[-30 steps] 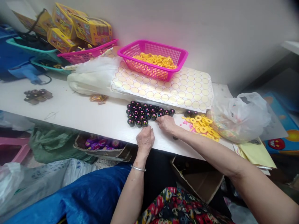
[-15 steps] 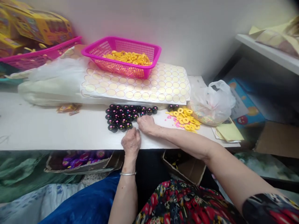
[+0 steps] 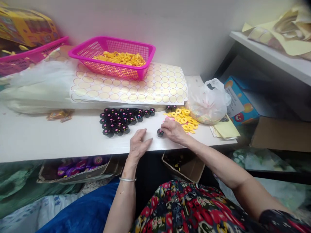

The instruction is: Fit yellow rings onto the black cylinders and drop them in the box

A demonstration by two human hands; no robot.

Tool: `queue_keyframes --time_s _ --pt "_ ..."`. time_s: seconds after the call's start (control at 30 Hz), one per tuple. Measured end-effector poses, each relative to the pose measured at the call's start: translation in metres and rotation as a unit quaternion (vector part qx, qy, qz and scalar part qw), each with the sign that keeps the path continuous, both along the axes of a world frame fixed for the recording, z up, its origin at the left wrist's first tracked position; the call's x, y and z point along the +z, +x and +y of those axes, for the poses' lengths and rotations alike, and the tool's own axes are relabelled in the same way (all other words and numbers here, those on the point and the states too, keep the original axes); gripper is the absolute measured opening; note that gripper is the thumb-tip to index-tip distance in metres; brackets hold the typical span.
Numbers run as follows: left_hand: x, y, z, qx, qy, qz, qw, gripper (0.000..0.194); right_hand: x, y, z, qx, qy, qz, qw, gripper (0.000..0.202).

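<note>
My right hand (image 3: 173, 130) pinches a small round black piece (image 3: 160, 132) with a pink dot on top, at the white table's surface. To its left my left hand (image 3: 139, 142) rests near the front edge, thumb apart from the fingers, holding nothing. Several more black pieces (image 3: 114, 121) with pink dots and coloured specks stand in a tight group beyond my left hand. Behind my right hand lie a heap of yellow rings with tabs (image 3: 186, 118) and tiny pink bits (image 3: 172, 118). Two black pieces (image 3: 171, 108) stand behind the heap.
A pink basket (image 3: 145, 72) of yellow rings sits on sticker sheets (image 3: 167, 89). A tied plastic bag (image 3: 209, 103) stands at the right by yellow paper (image 3: 225, 129). Under the table edge are a box (image 3: 73, 178) of purple packets and another cardboard box (image 3: 191, 171).
My right hand has moved right, away from the group, and now has a black piece. My left hand has opened from a closed shape. The view has shifted slightly.
</note>
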State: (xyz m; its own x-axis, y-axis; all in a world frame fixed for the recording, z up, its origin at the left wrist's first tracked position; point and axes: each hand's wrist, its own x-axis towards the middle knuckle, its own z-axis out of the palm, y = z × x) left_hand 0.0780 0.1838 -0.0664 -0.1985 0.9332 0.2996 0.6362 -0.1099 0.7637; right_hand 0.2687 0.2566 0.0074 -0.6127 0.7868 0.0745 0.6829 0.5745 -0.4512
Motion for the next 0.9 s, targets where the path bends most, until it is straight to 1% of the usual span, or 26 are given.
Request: queue_keyframes --time_s 0.03,0.07,0.13,0.23,0.3,0.33,0.37,0.43,0.5,0.57,0.63,0.7,0.8,0.9 --pt "0.000 0.008 0.002 -0.020 -0.015 -0.022 0.999 0.052 -0.003 -0.003 -0.003 -0.015 0.015 -0.023 1.000 0.023" --pt "0.000 0.016 0.004 -0.027 -0.031 -0.033 0.999 0.059 -0.004 -0.006 -0.005 -0.025 0.024 -0.040 0.999 0.023" --pt "-0.001 0.030 0.009 -0.020 -0.052 -0.028 0.998 0.060 -0.006 -0.009 -0.005 -0.029 0.025 -0.055 0.998 0.023" --pt "-0.002 0.044 0.016 -0.017 -0.063 -0.012 0.998 0.043 -0.008 -0.005 0.000 0.004 -0.010 -0.023 1.000 0.022" --pt "-0.001 0.048 0.020 -0.024 -0.060 -0.013 0.998 0.031 -0.010 0.003 0.004 0.026 -0.047 0.031 0.998 0.019" --pt "-0.001 0.048 0.021 -0.027 -0.058 -0.016 0.998 0.027 -0.011 0.009 0.005 0.022 -0.063 0.064 0.996 0.018" --pt "-0.001 0.049 0.022 -0.028 -0.056 -0.018 0.998 0.025 -0.012 0.016 0.005 0.005 -0.072 0.097 0.993 0.017" --pt "0.000 0.049 0.023 -0.029 -0.054 -0.020 0.998 0.024 -0.016 0.033 0.004 -0.060 -0.066 0.147 0.985 0.016" --pt "0.000 0.049 0.022 -0.028 -0.055 -0.025 0.998 0.024 -0.021 0.050 -0.001 -0.112 -0.039 0.154 0.981 0.016" --pt "0.000 0.049 0.022 -0.027 -0.057 -0.032 0.998 0.024 -0.025 0.064 -0.008 -0.119 -0.009 0.119 0.986 0.017" --pt "-0.001 0.050 0.022 -0.025 -0.056 -0.040 0.997 0.025 -0.026 0.070 -0.015 -0.092 0.015 0.051 0.994 0.017" --pt "-0.001 0.050 0.022 -0.026 -0.053 -0.047 0.997 0.025 -0.026 0.068 -0.018 -0.060 0.041 -0.034 0.997 0.018" --pt "-0.001 0.051 0.022 -0.029 -0.054 -0.053 0.997 0.024 -0.025 0.060 -0.016 -0.029 0.073 -0.141 0.987 0.021" --pt "0.000 0.051 0.021 -0.033 -0.049 -0.072 0.996 0.025 -0.023 0.054 -0.013 -0.006 0.089 -0.170 0.981 0.019"
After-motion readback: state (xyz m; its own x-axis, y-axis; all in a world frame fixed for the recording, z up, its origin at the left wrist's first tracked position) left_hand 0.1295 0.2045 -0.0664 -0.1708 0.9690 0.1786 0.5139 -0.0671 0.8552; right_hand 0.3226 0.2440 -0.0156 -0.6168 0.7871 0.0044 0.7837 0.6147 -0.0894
